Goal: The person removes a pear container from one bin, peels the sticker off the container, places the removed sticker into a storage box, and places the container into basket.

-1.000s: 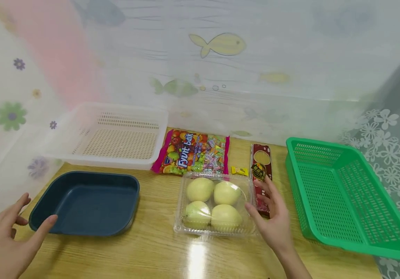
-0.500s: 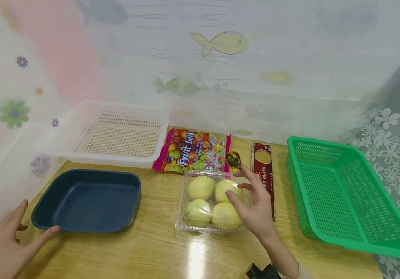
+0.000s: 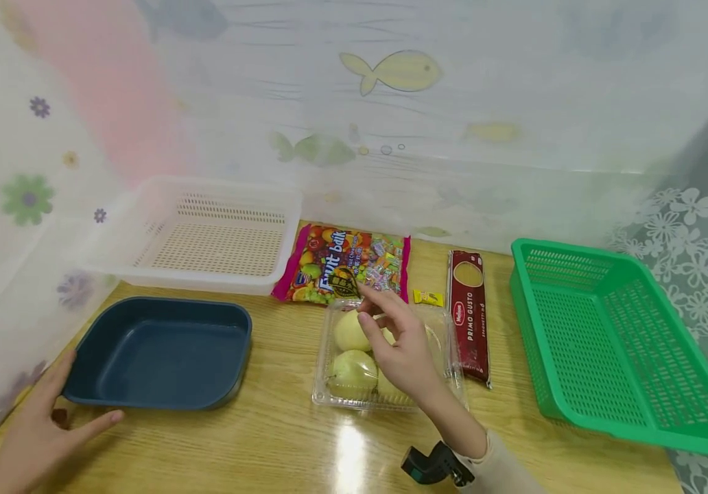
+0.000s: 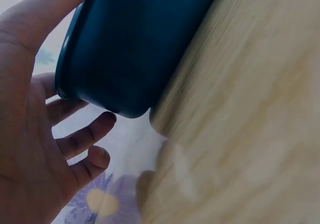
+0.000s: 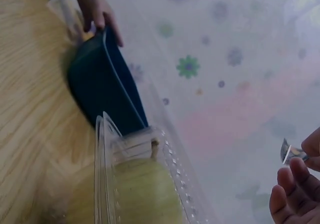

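Right hand (image 3: 406,350) pinched a small dark foil sachet (image 3: 345,283) above the clear plastic clamshell of pears (image 3: 354,370) mid-table; left hand (image 3: 45,429), fingers spread, steadied the dark blue plastic tray (image 3: 156,353) at the left edge; best carried level.

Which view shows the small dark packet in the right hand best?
The head view: the small dark packet is pinched at the right hand's fingertips above the candy bag, its dark and gold face visible. The right wrist view catches only a silvery edge of it. The left wrist view shows none of it.
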Demonstrator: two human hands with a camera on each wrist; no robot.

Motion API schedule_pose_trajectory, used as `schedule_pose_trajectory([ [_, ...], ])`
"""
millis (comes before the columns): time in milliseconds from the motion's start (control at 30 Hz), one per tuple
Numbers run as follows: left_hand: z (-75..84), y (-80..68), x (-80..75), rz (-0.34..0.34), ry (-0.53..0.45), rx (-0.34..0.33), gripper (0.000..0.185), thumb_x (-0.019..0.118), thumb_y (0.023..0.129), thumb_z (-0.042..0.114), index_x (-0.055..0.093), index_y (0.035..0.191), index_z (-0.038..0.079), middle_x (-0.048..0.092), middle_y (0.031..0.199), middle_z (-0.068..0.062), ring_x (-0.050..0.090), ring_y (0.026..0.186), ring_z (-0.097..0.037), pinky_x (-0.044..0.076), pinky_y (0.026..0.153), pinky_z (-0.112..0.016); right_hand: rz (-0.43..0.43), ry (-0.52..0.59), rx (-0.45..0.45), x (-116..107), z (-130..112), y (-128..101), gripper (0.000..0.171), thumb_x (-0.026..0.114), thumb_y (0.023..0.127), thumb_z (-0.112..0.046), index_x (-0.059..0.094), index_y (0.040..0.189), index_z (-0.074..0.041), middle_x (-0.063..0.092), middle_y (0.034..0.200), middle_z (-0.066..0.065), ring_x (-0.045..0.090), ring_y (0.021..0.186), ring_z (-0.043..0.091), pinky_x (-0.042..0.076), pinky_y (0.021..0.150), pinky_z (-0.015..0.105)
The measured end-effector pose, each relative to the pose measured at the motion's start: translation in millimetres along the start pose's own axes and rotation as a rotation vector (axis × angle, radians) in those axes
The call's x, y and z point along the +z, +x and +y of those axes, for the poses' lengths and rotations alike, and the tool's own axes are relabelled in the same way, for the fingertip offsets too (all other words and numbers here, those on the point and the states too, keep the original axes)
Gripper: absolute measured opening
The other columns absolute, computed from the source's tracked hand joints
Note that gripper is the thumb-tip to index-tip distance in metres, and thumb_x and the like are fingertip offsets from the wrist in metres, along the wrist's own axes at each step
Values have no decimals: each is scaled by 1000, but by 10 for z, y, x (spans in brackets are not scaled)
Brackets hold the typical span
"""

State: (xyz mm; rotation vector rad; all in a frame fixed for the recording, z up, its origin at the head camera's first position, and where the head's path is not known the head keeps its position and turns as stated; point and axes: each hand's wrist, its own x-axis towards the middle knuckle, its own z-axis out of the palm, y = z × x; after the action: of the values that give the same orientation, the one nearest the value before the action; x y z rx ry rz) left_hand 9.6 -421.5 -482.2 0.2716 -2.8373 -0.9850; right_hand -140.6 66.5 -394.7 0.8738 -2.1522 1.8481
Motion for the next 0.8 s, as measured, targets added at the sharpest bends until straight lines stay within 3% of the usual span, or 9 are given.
schedule_pose_trajectory([
  [67, -4, 33, -17, -6, -11, -9, 126, 89, 90, 30, -8, 170, 30, -5, 176, -20, 45, 70, -7, 30, 54, -21, -28, 15, 8, 81, 2, 55, 41, 61, 104, 4, 61, 145, 4, 67, 111, 22, 62, 101, 14, 56, 75, 23],
  [200, 2, 86, -65, -6, -11, -5, 125, 89, 89, 27, -5, 170, 31, -2, 176, -22, 43, 68, -9, 28, 54, -23, -75, 32, -8, 225, 1, 149, 37, 59, 106, 1, 64, 143, 4, 68, 111, 21, 63, 97, 17, 58, 74, 26],
  [233, 12, 93, -76, -2, -8, 1, 124, 89, 89, 26, -3, 170, 30, -1, 176, -24, 31, 58, -8, 27, 52, -26, -86, 35, -12, 256, -5, 168, 37, 58, 106, 1, 64, 142, 5, 68, 111, 19, 63, 96, 17, 59, 73, 26],
  [333, 18, 94, -80, 4, -24, 24, 122, 90, 88, 22, 0, 170, 30, 0, 176, -22, 26, 49, -13, 27, 49, -31, -120, 50, -24, 352, -21, 223, 35, 57, 107, 0, 64, 142, 5, 68, 109, 18, 62, 91, 17, 59, 73, 27],
  [467, 18, 97, -108, -28, -43, 1, 119, 87, 91, 22, -3, 169, 32, -5, 175, -15, 30, 52, -12, 29, 52, -27, -156, 65, -26, 472, -45, 298, 33, 57, 108, -3, 67, 140, 3, 68, 109, 15, 63, 86, 20, 59, 72, 27],
  [667, 35, 87, -130, -52, -72, -24, 117, 85, 93, 21, -3, 169, 33, -7, 174, -16, 25, 48, -10, 30, 49, -31, -213, 41, -15, 665, -46, 407, 31, 59, 109, -9, 71, 137, -2, 71, 110, 12, 65, 79, 27, 59, 70, 26],
  [733, 34, 80, -133, -62, -73, -33, 117, 85, 93, 22, -3, 169, 33, -8, 174, -17, 24, 50, -9, 30, 49, -31, -239, 31, -4, 737, -39, 447, 31, 59, 109, -10, 72, 137, -3, 71, 107, 12, 65, 77, 24, 59, 68, 25],
  [800, 24, 79, -139, -69, -64, -42, 116, 84, 94, 24, -4, 169, 33, -8, 174, -14, 37, 63, 1, 32, 53, -25, -265, 19, 15, 806, -32, 488, 31, 60, 109, -12, 73, 136, -3, 71, 106, 12, 65, 75, 17, 57, 66, 24],
])
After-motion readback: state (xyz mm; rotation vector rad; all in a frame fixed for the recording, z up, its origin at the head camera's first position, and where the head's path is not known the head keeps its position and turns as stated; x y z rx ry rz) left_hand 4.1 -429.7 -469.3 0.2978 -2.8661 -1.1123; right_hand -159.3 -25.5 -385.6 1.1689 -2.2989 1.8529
